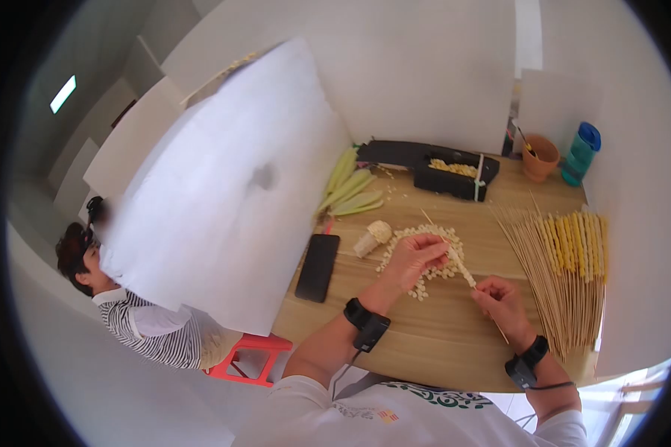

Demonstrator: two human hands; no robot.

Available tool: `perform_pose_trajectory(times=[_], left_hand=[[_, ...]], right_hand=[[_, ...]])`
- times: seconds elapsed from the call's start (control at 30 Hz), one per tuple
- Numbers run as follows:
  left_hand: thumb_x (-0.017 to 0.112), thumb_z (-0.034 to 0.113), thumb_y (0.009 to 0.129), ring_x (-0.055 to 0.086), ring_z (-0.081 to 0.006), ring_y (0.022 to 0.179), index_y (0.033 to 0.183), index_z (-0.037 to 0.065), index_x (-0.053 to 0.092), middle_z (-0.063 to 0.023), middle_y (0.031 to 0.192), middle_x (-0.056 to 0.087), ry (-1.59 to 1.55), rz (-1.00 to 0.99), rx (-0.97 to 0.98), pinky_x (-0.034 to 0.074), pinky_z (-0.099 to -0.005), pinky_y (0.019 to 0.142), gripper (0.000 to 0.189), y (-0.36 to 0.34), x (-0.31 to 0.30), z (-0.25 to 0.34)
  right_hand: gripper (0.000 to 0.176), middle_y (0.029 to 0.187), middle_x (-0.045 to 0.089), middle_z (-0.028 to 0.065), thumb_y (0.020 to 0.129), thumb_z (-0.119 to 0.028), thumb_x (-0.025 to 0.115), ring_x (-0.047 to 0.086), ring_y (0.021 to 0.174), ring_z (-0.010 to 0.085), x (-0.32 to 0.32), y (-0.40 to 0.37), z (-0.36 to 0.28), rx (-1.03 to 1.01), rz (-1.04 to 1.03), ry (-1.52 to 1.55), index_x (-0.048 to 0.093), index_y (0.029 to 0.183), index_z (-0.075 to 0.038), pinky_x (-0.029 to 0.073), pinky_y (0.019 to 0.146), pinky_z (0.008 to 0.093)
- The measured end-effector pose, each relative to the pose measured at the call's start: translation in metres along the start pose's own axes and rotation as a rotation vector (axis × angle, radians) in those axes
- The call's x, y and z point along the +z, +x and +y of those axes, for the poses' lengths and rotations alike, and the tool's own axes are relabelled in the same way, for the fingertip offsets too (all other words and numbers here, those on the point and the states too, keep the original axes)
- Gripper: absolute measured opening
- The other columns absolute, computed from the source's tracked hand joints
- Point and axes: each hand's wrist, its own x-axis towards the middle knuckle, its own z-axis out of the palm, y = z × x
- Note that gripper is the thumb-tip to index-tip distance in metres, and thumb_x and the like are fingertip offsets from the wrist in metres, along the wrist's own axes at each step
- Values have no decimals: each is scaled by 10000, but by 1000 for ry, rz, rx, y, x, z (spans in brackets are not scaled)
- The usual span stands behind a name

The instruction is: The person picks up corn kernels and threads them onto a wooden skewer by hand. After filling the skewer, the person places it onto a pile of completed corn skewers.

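A thin stick [458,262] with pale pieces threaded on it slants between my two hands. My left hand [417,261] pinches near its upper part, above a scatter of pale round pieces [419,287] on the wooden table. My right hand [502,304] is closed round the lower part of the stick, just below the threaded pieces. To the right lie many bare sticks [552,313], with several yellow and pale filled sticks [574,242] on top of them. A pale cone-shaped item [373,238] lies left of the scattered pieces.
A black phone [317,268] and green husks [350,190] lie at left. Behind are a black box [455,177] of yellow pieces, a clay pot [540,158] and a teal bottle [580,154]. Beyond a white panel [224,179], a person [142,324] sits near a red stool [250,359].
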Motion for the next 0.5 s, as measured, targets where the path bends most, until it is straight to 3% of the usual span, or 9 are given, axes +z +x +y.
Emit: perform_pose_trajectory(times=[0.3, 0.5], left_hand=[[701, 166, 859, 630, -118, 684, 989, -2, 640, -55, 823, 661, 78, 93, -54, 509, -224, 608, 221, -19, -3, -4], [668, 220, 888, 626, -102, 728, 1030, 11, 627, -48, 863, 665, 215, 170, 127, 489, -209, 602, 256, -67, -5, -1]], right_hand=[[69, 650, 538, -84, 857, -83, 662, 452, 576, -12, 12, -8, 0, -78, 4, -124, 622, 817, -43, 337, 508, 166], [78, 676, 554, -66, 877, -101, 637, 468, 587, -1, 11, -4, 12, -176, -7, -189, 602, 843, -41, 344, 507, 169]])
